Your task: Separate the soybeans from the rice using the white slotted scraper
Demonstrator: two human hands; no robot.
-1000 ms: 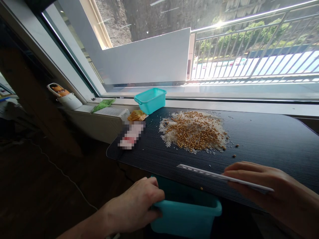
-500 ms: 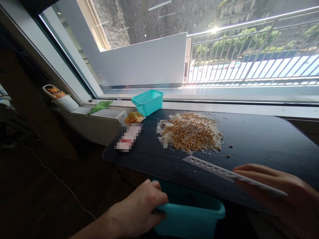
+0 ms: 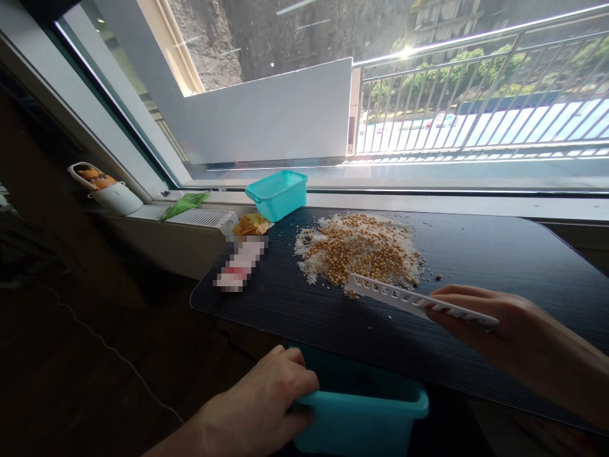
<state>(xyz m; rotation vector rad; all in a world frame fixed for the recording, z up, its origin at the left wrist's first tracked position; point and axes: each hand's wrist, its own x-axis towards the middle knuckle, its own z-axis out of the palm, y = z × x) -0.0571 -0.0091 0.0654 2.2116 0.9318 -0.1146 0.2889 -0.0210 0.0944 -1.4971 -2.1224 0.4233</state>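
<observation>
With the slotted white scraper [image 3: 419,303] pinched in the right hand [image 3: 495,324] and the teal bin [image 3: 361,412] clasped under the table [image 3: 499,254] edge by the left hand [image 3: 266,400], the scraper's edge is best kept flat behind the bean and rice pile [image 3: 359,249] at frame centre.

Looks like a home or small office rm, upper floor, desk set vs a big window [image 3: 333,95]. Outside: balcony railing [image 3: 476,95], trees, a street below. Dark ribbed desk mat [image 3: 499,254] w/ loose beans & rice [image 3: 359,251] piled on it, teal plastic bins [image 3: 277,193], snack wrappers, a white heater/radiator unit [image 3: 202,219] along the sill, a small white appliance [image 3: 111,197] at left. No lab or shop gear; household-type stuff.
</observation>
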